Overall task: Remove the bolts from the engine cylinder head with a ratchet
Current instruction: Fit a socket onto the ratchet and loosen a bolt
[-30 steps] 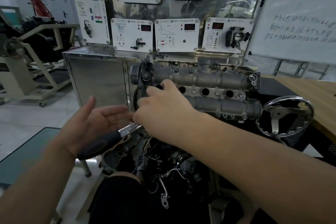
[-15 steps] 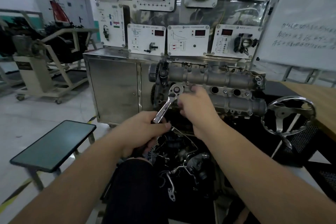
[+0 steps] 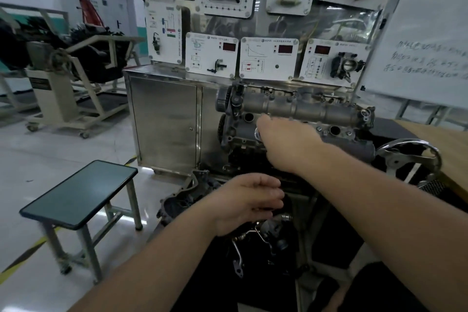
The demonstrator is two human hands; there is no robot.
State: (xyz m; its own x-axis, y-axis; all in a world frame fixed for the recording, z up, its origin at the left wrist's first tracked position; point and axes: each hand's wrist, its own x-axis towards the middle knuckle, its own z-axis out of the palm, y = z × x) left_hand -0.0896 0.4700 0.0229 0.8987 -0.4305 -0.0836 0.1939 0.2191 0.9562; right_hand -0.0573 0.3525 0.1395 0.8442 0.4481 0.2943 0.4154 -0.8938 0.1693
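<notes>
1. Judging progress from this view, I read the job as early to midway: bolt heads show along the cylinder head beyond my right hand, and I cannot count any already out.
2. My right hand rests against the face of the cylinder head, fingers curled around the shiny ratchet head, which peeks out at its left edge. Whether the socket is seated on a bolt is hidden under my fingers.
3. My left hand sits lower and nearer to me, well below the right. Its fingers are loosely curled; something dark seems to lie under them, perhaps the ratchet's handle, but I cannot tell what, if anything, it grips.
4. What is left, I judge: work each remaining bolt loose, lift it out, move along the head.
5. Containers: no tray or bin for removed bolts shows near either hand. The green stool, to the left of my left hand, carries nothing I can make out. Open round bores in the cylinder head near my right hand look dark; their contents are unclear.
</notes>
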